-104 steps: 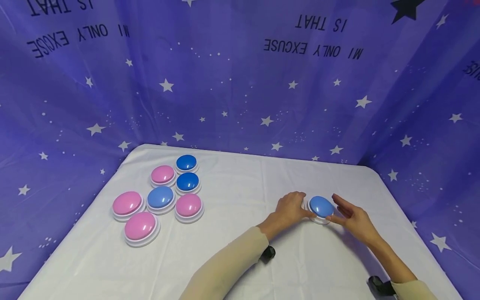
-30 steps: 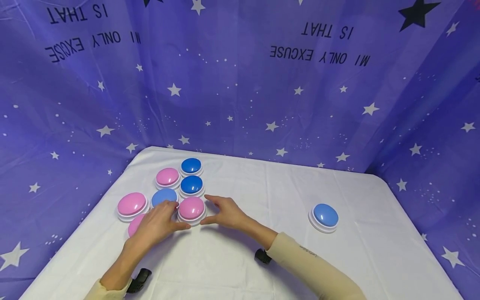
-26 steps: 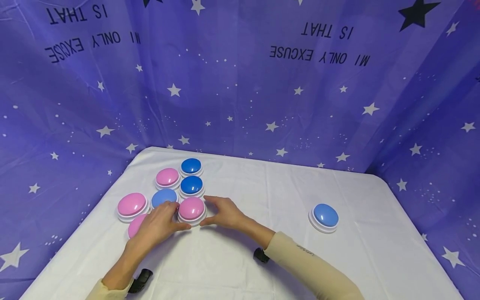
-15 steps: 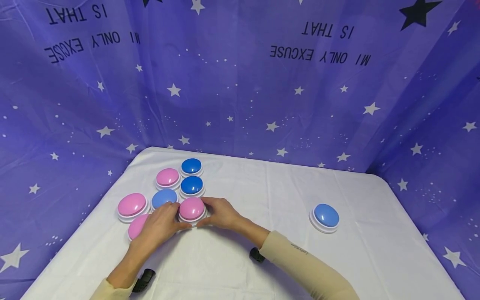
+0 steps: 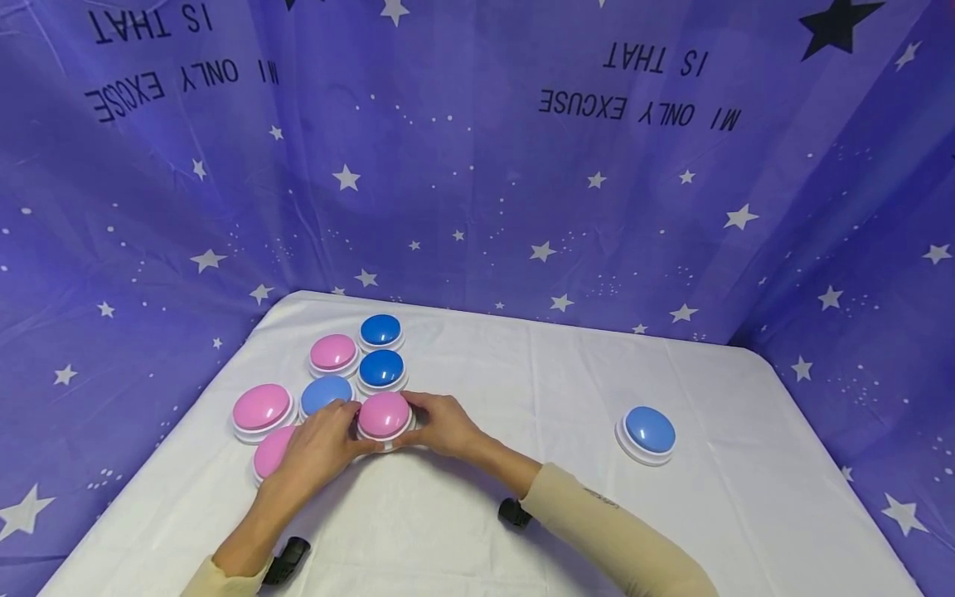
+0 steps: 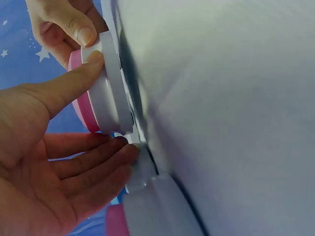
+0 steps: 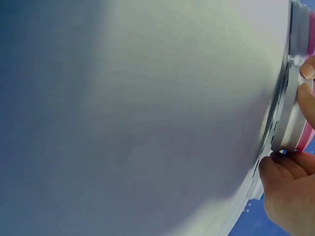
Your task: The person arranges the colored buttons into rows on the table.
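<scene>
Nearest, in the lower left of the frame, the left hand (image 5: 319,444) and right hand (image 5: 446,424) both grip one pink button (image 5: 384,414), thumbs at its near side, fingers barely spread beyond the white base. It lies directly between them, touching both, neither hand nearer; being round, it has no long axis. Whether it is lifted off the tabletop (image 5: 522,381), I cannot tell. Just beyond sits a dark blue button (image 5: 381,367); farthest hangs the starred curtain (image 5: 462,149)
</scene>
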`<state>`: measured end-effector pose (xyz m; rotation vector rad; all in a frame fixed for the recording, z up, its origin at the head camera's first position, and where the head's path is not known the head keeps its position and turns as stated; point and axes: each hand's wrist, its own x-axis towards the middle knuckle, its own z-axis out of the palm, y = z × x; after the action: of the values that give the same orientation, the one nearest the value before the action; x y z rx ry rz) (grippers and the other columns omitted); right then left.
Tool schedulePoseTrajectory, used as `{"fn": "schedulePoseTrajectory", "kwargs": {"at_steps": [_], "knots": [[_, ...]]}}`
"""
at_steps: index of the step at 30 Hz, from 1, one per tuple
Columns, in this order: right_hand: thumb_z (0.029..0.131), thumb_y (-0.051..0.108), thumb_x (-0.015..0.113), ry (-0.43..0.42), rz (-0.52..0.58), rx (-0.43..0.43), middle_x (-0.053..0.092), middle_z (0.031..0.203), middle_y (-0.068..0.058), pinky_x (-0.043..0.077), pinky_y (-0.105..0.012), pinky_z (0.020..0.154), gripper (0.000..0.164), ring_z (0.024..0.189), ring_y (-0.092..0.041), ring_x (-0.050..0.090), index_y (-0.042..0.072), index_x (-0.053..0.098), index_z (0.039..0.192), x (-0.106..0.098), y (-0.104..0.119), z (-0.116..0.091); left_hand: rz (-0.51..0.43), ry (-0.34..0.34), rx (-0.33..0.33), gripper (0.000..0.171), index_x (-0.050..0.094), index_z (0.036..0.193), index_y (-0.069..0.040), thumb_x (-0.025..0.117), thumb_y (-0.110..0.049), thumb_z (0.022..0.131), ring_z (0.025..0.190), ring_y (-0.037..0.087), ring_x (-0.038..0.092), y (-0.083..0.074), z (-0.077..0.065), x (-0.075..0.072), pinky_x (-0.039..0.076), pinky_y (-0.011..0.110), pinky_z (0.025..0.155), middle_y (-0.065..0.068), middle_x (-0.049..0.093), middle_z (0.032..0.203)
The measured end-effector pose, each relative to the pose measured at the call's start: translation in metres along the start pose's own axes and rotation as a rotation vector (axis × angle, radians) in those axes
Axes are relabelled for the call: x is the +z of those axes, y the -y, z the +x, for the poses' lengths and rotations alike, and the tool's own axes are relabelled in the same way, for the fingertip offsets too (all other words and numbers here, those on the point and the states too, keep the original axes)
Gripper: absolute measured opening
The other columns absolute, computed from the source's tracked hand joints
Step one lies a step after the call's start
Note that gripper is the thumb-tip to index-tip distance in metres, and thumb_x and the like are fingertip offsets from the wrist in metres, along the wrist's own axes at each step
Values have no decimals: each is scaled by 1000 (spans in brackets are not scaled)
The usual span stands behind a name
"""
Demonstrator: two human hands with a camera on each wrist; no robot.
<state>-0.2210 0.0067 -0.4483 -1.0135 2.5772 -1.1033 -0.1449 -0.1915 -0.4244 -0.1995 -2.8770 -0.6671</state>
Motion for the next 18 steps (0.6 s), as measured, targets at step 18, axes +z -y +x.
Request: {"fn": "schedulePoseTrajectory", "kwargs": {"at_steps": [18], "knots": [[83,-2,78,-202,440,-10,46,147,-20,35,-42,109,72,137,-32,41,-7,42,145,-55,-22,-49,-275,-97,128,62,64,125,2,87,-27,75,117,37,59,-50,33,16,45,54,98,19,65,123]]}}
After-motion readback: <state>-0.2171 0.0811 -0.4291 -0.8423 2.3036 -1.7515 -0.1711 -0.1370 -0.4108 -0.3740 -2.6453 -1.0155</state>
